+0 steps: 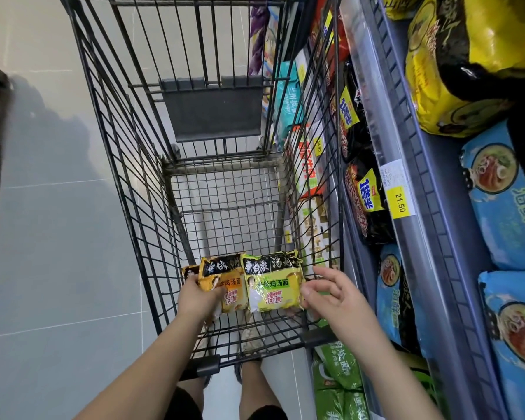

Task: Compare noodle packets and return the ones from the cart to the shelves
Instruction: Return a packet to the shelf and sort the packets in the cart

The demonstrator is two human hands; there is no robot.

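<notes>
Over the near end of a black wire shopping cart [140,165] I hold two noodle packets side by side. My left hand [196,298] grips an orange packet [225,283] with a black top band; another orange packet edge [190,271] peeks out behind it. My right hand [331,295] pinches the right edge of a yellow-green packet [270,283] with a black top band. Both packets face up toward me.
Grey shelves [437,207] run along the right, stocked with blue [503,201], yellow-black [455,65], black [367,195] and green [340,380] noodle multipacks, and a 21.50 price tag [400,198]. Pale tiled floor [43,237] lies left of the cart. My legs stand behind the cart.
</notes>
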